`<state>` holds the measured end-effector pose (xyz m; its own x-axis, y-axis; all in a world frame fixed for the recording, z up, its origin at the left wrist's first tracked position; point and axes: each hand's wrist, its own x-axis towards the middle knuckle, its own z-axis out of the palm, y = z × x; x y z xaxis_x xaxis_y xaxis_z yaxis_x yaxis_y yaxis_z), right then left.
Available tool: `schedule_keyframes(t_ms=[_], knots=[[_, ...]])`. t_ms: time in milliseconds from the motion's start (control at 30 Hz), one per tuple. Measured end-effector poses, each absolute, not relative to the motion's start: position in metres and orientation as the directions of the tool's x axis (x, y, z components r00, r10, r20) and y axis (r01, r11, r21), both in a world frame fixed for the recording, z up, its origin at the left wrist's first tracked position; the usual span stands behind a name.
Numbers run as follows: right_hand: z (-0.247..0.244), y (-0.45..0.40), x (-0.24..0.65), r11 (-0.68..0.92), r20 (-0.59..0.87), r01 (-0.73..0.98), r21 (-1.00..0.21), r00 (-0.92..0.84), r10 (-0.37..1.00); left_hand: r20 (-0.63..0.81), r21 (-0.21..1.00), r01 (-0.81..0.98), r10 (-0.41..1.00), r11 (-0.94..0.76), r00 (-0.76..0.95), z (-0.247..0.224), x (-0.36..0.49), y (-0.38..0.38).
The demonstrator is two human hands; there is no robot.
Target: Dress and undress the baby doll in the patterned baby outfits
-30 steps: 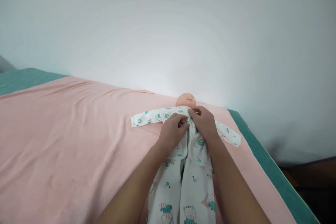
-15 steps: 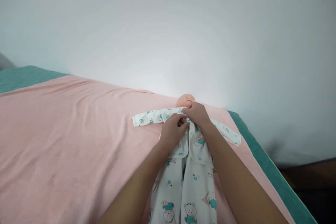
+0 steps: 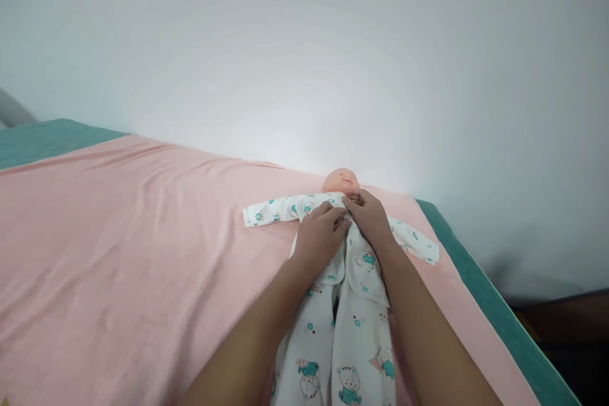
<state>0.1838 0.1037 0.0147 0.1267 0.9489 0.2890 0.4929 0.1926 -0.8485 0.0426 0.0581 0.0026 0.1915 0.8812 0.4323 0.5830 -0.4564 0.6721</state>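
A baby doll (image 3: 340, 180) lies on its back, dressed in a white baby jacket (image 3: 365, 269) and matching trousers (image 3: 364, 355) printed with teal animals. The jacket's front edges part below the chest, and its sleeves stretch out to both sides. My left hand (image 3: 321, 235) pinches the jacket front near the collar, fingers curled. Beside it, just under the doll's chin, my right hand (image 3: 371, 219) grips the opposite front edge by the neck. The fingertips of both hands nearly meet; the fastening between them is mostly hidden.
A pink blanket (image 3: 118, 254) with soft folds lies under the doll. Teal bedding (image 3: 495, 298) shows along the right edge and at the far left. A white wall (image 3: 304, 63) rises right behind the doll's head. Dark brown furniture (image 3: 566, 323) stands low at the right.
My right hand has shifted slightly down and away from the doll's face, showing more of it. The left hand's fingers have moved a little closer to the collar. The view has shifted slightly.
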Motion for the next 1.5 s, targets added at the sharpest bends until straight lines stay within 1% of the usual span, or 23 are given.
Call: schedule_keyframes(t_ms=[100, 200, 333, 500, 667, 867, 933, 1033, 1100, 1200, 1367, 1500], knots=[[0.008, 0.088, 0.187, 0.251, 0.316, 0.424, -0.870, 0.091, 0.944, 0.432, 0.617, 0.643, 0.878, -0.453, 0.205, 0.003, 0.044, 0.057], [0.000, 0.067, 0.189, 0.304, 0.351, 0.398, -0.866, 0.050, 0.935, 0.426, 0.581, 0.688, 0.882, -0.436, 0.199, 0.003, 0.047, 0.057], [-0.008, 0.036, 0.185, 0.383, 0.444, 0.453, -0.805, 0.031, 0.896, 0.444, 0.509, 0.748, 0.875, -0.425, 0.195, 0.002, 0.051, 0.056], [-0.017, 0.015, 0.179, 0.406, 0.507, 0.529, -0.746, 0.055, 0.860, 0.484, 0.439, 0.779, 0.849, -0.447, 0.214, 0.001, 0.053, 0.058], [-0.019, 0.014, 0.180, 0.417, 0.527, 0.551, -0.723, 0.050, 0.848, 0.489, 0.470, 0.764, 0.851, -0.442, 0.191, 0.003, 0.053, 0.059], [-0.019, 0.013, 0.179, 0.423, 0.548, 0.590, -0.688, 0.039, 0.836, 0.433, 0.467, 0.793, 0.883, -0.391, 0.180, 0.007, 0.056, 0.062], [-0.020, 0.013, 0.179, 0.426, 0.551, 0.590, -0.686, 0.038, 0.834, 0.420, 0.501, 0.770, 0.889, -0.394, 0.181, 0.008, 0.055, 0.063], [-0.022, 0.014, 0.179, 0.435, 0.559, 0.570, -0.697, 0.052, 0.828, 0.403, 0.584, 0.703, 0.897, -0.406, 0.183, 0.010, 0.052, 0.064], [-0.023, 0.014, 0.180, 0.439, 0.564, 0.555, -0.707, 0.068, 0.823, 0.396, 0.611, 0.678, 0.899, -0.408, 0.184, 0.010, 0.051, 0.065], [-0.023, 0.015, 0.180, 0.435, 0.563, 0.552, -0.711, 0.076, 0.823, 0.393, 0.599, 0.695, 0.903, -0.397, 0.177, 0.011, 0.052, 0.065], [-0.023, 0.016, 0.180, 0.428, 0.551, 0.559, -0.710, 0.064, 0.832, 0.395, 0.536, 0.761, 0.905, -0.365, 0.156, 0.011, 0.056, 0.063], [-0.025, 0.015, 0.181, 0.413, 0.528, 0.523, -0.746, 0.086, 0.845, 0.392, 0.521, 0.781, 0.909, -0.345, 0.141, 0.009, 0.059, 0.063]])
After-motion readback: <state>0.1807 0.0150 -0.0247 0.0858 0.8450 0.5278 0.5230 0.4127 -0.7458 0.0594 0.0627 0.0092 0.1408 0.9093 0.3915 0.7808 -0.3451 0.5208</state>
